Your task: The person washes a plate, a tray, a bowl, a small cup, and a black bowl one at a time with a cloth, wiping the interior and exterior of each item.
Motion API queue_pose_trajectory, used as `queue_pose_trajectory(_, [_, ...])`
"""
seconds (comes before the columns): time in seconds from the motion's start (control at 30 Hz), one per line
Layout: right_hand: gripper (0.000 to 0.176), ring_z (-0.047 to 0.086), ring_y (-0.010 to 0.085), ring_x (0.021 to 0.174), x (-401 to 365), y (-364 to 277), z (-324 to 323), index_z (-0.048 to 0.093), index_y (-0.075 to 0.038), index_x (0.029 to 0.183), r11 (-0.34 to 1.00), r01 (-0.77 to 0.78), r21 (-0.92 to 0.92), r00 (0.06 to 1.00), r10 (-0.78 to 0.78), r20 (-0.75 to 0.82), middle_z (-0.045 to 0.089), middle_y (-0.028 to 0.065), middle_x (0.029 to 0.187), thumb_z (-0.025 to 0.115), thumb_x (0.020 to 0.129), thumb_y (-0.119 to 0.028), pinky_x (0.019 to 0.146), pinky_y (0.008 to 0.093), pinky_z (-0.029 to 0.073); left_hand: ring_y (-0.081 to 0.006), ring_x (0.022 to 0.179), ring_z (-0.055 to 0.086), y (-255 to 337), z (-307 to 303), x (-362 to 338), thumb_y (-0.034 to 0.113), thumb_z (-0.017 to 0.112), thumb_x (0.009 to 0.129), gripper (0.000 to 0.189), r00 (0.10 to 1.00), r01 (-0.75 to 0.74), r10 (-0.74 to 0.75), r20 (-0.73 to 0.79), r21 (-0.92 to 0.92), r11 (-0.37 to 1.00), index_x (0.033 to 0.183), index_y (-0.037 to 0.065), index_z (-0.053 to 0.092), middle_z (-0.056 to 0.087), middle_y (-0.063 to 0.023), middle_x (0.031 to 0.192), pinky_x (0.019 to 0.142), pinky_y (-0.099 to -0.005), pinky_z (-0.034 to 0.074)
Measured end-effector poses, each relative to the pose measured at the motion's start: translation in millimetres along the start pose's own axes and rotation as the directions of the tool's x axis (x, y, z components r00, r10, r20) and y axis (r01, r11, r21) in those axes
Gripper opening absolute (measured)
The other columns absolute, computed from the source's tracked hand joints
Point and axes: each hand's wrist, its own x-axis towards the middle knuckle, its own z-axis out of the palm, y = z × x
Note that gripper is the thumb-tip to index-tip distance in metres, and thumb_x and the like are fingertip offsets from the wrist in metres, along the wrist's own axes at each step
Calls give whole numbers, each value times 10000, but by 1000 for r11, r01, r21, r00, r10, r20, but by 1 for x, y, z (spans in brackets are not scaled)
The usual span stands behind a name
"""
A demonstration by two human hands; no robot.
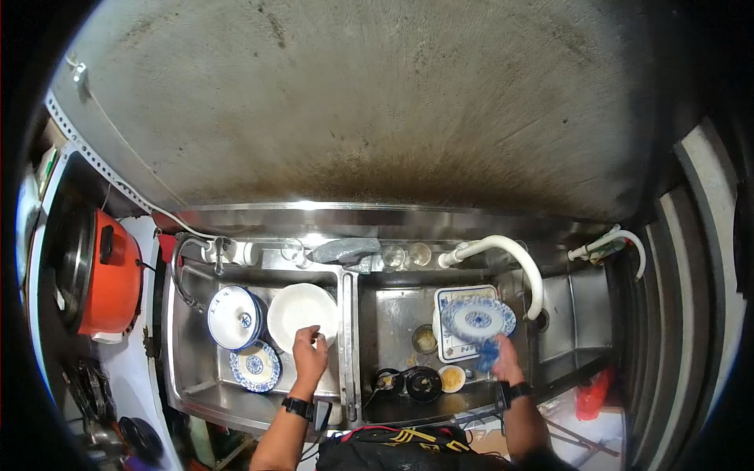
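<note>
My left hand (309, 359) is at the near rim of a large white plate (298, 308) in the left basin, fingers curled together on its edge. Beside that plate are blue-rimmed white bowls (233, 317), stacked, and a small blue-patterned plate (255, 366). Over the right basin, my right hand (507, 363) grips the near edge of an oval blue-and-white plate (477, 319), with a blue cloth or scrubber (488, 356) bunched at the fingers. Below the oval plate lies a rectangular blue-rimmed tray (453, 351), partly covered by it.
Black bowls (424, 384), a cup with yellowish contents (452, 378) and a small metal bowl (425, 340) sit in the right basin. A white hose spout (518, 255) arches over it; a metal faucet (179, 267) stands left. Glasses (420, 253) line the back ledge. An orange cooker (110, 275) is left.
</note>
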Motion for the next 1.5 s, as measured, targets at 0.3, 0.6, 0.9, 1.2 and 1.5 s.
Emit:
queue_pose_trajectory(0.3, [223,678,197,727,-137,57,17,683,-8,968,965,117,-235,968,-57,246,700,87,892,613,843,-178,666,321,551,-184,944,656,81,27,-85,219,553,1005,361,503,839,-218,836,-413,353,1269,-27,550,681,-92,1035,836,-315,533])
queue_pose_trajectory(0.6, [223,645,136,832,-156,51,101,687,-10,1038,857,514,-35,814,-475,335,683,65,927,583,974,-197,756,286,514,-190,820,641,92,-11,-83,187,489,1019,296,988,153,-123,93,-689,708,1150,-45,615,702,-120,991,757,-341,505])
queue_pose_trajectory(0.9, [416,381,383,1387,-182,119,190,546,16,1307,51,955,-291,244,-691,680,420,227,1479,577,960,-212,1146,437,295,-490,772,638,133,-52,-113,274,522,961,316,996,-80,88,5,-372,925,990,-20,634,638,-317,828,659,-502,499])
queue_pose_trajectory(1.2, [251,476,357,1305,-155,67,202,603,-17,1177,-69,964,-256,102,-795,598,532,200,1356,540,958,-124,1111,427,360,-492,776,621,142,-72,-123,266,482,994,320,968,-126,195,156,-365,922,1080,-13,612,632,-298,795,670,-518,482])
queue_pose_trajectory(1.5, [324,597,363,1195,-234,113,208,567,15,1258,103,981,-166,195,-503,842,615,226,1266,544,946,-67,995,392,471,-370,657,651,124,-39,-100,377,461,1023,455,993,-99,114,22,-351,931,812,12,634,654,-229,755,592,-479,496])
